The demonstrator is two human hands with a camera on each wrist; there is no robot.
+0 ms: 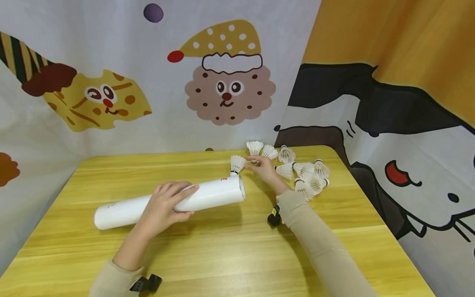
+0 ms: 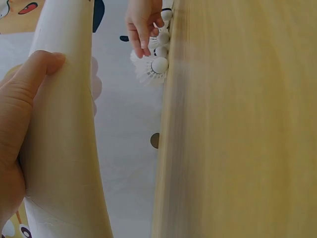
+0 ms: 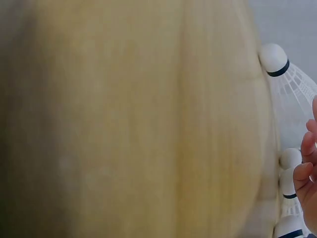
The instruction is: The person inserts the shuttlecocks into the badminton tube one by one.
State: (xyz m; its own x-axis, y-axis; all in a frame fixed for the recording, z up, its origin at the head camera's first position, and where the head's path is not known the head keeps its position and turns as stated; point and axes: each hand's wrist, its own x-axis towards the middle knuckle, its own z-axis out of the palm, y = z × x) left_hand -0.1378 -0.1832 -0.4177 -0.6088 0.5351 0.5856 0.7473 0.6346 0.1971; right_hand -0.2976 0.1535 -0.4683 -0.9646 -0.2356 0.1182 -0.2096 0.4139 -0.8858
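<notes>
My left hand (image 1: 165, 206) grips a long white tube (image 1: 211, 194) around its middle, the thumb on the near side. The tube lies slantwise above the table, its right end higher in the head view. Just behind that end a white feather shuttlecock (image 1: 237, 163) stands cork down, its tip partly hidden by the tube. My right hand (image 1: 265, 170) is beside this shuttlecock's feathers, fingers loosely bent with nothing seen between them. In the right wrist view the same shuttlecock (image 3: 274, 59) sits above the fingertips (image 3: 309, 144); whether they touch it cannot be told.
Several more shuttlecocks (image 1: 304, 171) stand and lie in a loose cluster at the back right of the wooden table (image 1: 230, 255), around and beyond my right hand. A printed cartoon curtain (image 1: 159, 136) hangs behind the table's back edge and along its right side.
</notes>
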